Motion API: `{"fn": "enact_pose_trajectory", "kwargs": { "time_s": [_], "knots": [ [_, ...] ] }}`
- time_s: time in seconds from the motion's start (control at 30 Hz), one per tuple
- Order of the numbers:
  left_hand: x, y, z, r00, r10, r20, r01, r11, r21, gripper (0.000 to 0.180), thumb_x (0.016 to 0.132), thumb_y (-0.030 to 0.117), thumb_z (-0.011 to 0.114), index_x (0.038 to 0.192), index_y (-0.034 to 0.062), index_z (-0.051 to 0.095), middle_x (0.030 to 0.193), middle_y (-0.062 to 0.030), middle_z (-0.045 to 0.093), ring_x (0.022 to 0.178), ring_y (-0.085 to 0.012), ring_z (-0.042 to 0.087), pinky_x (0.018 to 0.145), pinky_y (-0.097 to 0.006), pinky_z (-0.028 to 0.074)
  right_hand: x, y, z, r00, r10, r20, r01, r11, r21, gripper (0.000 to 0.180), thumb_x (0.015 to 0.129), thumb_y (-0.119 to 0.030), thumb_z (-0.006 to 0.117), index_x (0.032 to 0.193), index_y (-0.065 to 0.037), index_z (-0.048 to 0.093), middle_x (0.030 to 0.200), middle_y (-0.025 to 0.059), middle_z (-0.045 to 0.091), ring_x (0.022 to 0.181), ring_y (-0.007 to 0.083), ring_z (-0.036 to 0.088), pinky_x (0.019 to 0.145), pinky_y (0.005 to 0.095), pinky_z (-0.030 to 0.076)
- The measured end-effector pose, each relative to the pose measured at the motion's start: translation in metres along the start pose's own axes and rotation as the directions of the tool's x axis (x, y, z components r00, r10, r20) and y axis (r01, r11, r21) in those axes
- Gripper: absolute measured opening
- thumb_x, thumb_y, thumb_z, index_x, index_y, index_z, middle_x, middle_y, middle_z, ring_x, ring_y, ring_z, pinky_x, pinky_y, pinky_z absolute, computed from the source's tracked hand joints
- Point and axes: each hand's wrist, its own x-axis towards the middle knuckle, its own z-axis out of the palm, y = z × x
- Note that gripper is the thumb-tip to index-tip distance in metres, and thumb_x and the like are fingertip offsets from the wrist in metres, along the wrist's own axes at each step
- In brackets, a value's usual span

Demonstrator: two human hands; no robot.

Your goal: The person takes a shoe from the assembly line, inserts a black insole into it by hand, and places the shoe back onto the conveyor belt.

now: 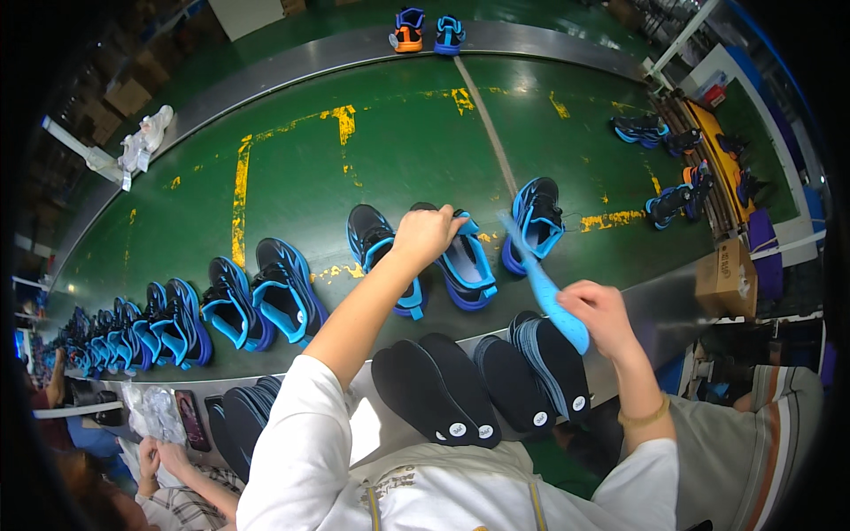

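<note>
My left hand (pixel 425 237) is closed on the tongue of a black and blue sneaker (pixel 472 290) on the green belt, its toe pointing away from me. My right hand (pixel 595 311) pinches a light blue insole (pixel 546 294) by its near end. The insole is tilted and its far tip blurs in front of another sneaker (pixel 537 205). Left of the held shoe, a similar sneaker (pixel 367 232) is partly hidden behind my left forearm. Black insoles (pixel 429 376) with round white stickers lie in front of my body, beside a second group of stacked insoles (pixel 549 363).
Several black and blue sneakers (pixel 282 283) line the belt (pixel 310 203) to the left. A co-worker's hands (pixel 164 456) are at lower left, near clear plastic bags (pixel 155 411). Two sneakers (pixel 429 34) stand on the far ledge. A carton (pixel 726 276) sits at right.
</note>
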Motion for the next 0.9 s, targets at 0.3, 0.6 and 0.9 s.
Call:
{"fn": "enact_pose_trajectory", "kwargs": {
  "time_s": [0.3, 0.6, 0.9],
  "knots": [
    [-0.005, -0.020, -0.001, 0.922, -0.299, 0.248, 0.373, 0.859, -0.351, 0.047, 0.083, 0.040, 0.051, 0.075, -0.0060, 0.056, 0.067, -0.0241, 0.057, 0.067, -0.0345, 0.059, 0.062, -0.039, 0.045, 0.087, 0.021, 0.094, 0.939, -0.017, 0.343, 0.197, 0.847, -0.495, 0.021, 0.069, -0.016, 0.056, 0.067, 0.004, 0.062, 0.060, 0.0230, 0.056, 0.060, 0.0353, 0.058, 0.061, 0.0371, 0.048],
    [-0.015, -0.011, 0.004, 0.921, -0.310, 0.234, 0.366, 0.895, -0.255, 0.043, 0.080, 0.038, 0.053, 0.083, -0.0055, 0.054, 0.075, -0.0250, 0.059, 0.075, -0.0375, 0.058, 0.067, -0.042, 0.045, 0.094, 0.043, 0.148, 0.978, -0.136, 0.160, 0.203, 0.427, -0.881, 0.022, 0.072, -0.018, 0.054, 0.083, 0.000, 0.059, 0.094, 0.0197, 0.052, 0.081, 0.0345, 0.057, 0.071, 0.0375, 0.049],
    [-0.022, -0.004, 0.006, 0.904, -0.346, 0.250, 0.406, 0.879, -0.250, 0.047, 0.083, 0.043, 0.047, 0.080, -0.0036, 0.054, 0.077, -0.0250, 0.059, 0.078, -0.0391, 0.057, 0.070, -0.044, 0.044, 0.122, 0.020, 0.120, 0.848, 0.280, 0.449, 0.304, 0.437, -0.847, 0.013, 0.066, -0.012, 0.057, 0.064, -0.001, 0.062, 0.064, 0.0134, 0.062, 0.067, 0.0264, 0.062, 0.066, 0.0350, 0.050]
  ]
}}
